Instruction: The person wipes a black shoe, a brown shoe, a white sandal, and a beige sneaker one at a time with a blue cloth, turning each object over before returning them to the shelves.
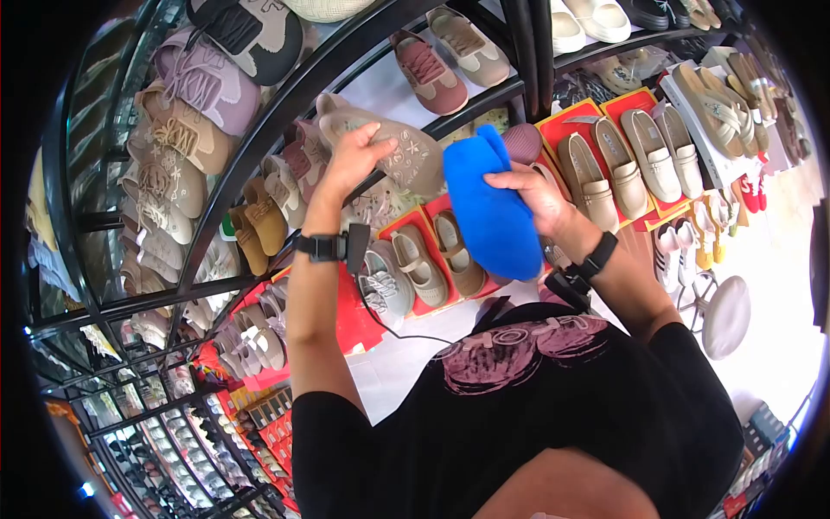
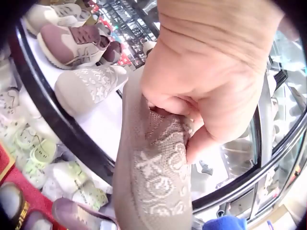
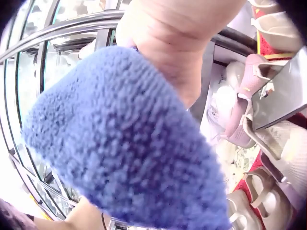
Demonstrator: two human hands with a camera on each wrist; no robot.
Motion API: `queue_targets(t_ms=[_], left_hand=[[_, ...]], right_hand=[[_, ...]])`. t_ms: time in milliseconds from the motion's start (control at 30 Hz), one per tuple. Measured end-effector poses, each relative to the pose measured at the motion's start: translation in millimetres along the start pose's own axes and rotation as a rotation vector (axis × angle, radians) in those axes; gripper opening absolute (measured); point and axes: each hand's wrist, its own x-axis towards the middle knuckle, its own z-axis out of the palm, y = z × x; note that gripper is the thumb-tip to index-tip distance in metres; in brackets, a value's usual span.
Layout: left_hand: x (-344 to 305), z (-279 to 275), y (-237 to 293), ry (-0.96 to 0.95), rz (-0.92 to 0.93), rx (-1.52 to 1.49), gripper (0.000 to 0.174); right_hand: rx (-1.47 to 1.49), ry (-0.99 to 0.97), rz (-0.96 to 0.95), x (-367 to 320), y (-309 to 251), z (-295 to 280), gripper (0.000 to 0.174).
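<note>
My left hand (image 1: 354,160) grips a beige knit shoe (image 1: 413,163) by its opening, with the toe pointing toward the right hand. In the left wrist view the shoe (image 2: 160,177) shows white embroidered patterns on its upper, and the thumb and fingers pinch the collar. A bright blue fuzzy cloth (image 1: 493,216) is held in my right hand (image 1: 543,201), thumb over its front, and hangs down beside the shoe's toe. Up close in the right wrist view, the cloth (image 3: 129,139) covers most of the fingers.
A black-framed shelf with lilac sneakers (image 1: 203,78) and other shoes curves along the left. Pink sneakers (image 1: 430,73) stand on the rack above the hands. Below are beige shoes (image 1: 419,264) on red boxes, with loafers (image 1: 596,177) further right. A round stool (image 1: 726,317) stands at right.
</note>
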Motion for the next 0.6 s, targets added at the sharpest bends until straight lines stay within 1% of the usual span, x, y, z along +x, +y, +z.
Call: queue_targets(t_ms=[33,67,133,167,233,267,300,367,400,433,467,533,600], left_hand=[[13,-7,-2,-0.024,0.023,0.173,0.019],[23,-12,-1,-0.031,0.024,0.176,0.019],[43,-18,5,-0.019,-0.016,0.500,0.020],[51,-21,5,-0.028,-0.013,0.503,0.020],[66,-27,5,-0.009,-0.013,0.614,0.025],[77,-33,-2,-0.003,-0.039,0.621,0.034],[88,-39,-9,-0.010,-0.036,0.621,0.034],[105,-47,-19,0.052,-0.012,0.754,0.041],[112,-51,-20,0.009,-0.048,0.741,0.046],[118,-54,-23,0.006,-0.050,0.740,0.046],[124,-56,-24,0.017,-0.040,0.733,0.045],[130,-58,-29,0.025,-0.031,0.723,0.044],[131,-55,-23,0.010,-0.064,0.720,0.032]], right_hand=[[0.002,0.003,-0.004,11,3,2,0.041],[0.006,-0.032,-0.010,26,9,1,0.040],[0.015,-0.064,-0.026,52,15,5,0.039],[-0.016,-0.030,-0.044,63,17,8,0.038],[-0.044,0.009,-0.070,84,19,14,0.036],[-0.030,0.008,-0.078,93,20,16,0.035],[-0.018,0.007,-0.084,102,20,17,0.033],[-0.016,0.001,-0.100,119,20,18,0.034],[-0.020,0.053,-0.087,126,20,19,0.035],[-0.023,0.105,-0.074,133,20,19,0.036],[-0.021,0.108,-0.073,137,19,20,0.036],[0.025,0.136,-0.100,143,16,22,0.030],[0.034,0.158,-0.097,148,16,21,0.030]])
